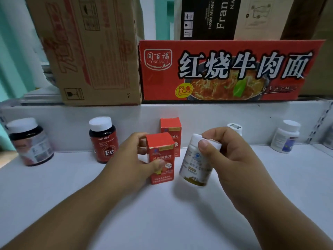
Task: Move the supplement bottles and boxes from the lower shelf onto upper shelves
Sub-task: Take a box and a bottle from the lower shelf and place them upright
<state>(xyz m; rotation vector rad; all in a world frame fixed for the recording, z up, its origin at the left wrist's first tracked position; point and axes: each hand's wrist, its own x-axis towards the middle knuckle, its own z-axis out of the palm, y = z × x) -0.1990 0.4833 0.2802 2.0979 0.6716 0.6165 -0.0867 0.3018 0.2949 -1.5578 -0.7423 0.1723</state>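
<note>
The left hand [131,159] is gripping a small red cardboard box [161,157], thumb on its front and fingers behind, the box standing upright near the middle of the white shelf [90,186]. The right hand [232,159] is pinching a white plastic bottle [197,161] by its cap, tilting it just right of that box. A second red box [170,131] is standing just behind the first, against the back wall. Two dark round bottles with white caps are sitting to the left, one marked Fe [104,139] and a larger one [29,141]. Two more white bottles are standing far right [285,136] and behind the right hand [234,128]. Above, three cardboard cartons are resting: brown [90,51], glossy red [228,69], black-printed [216,17].
</note>
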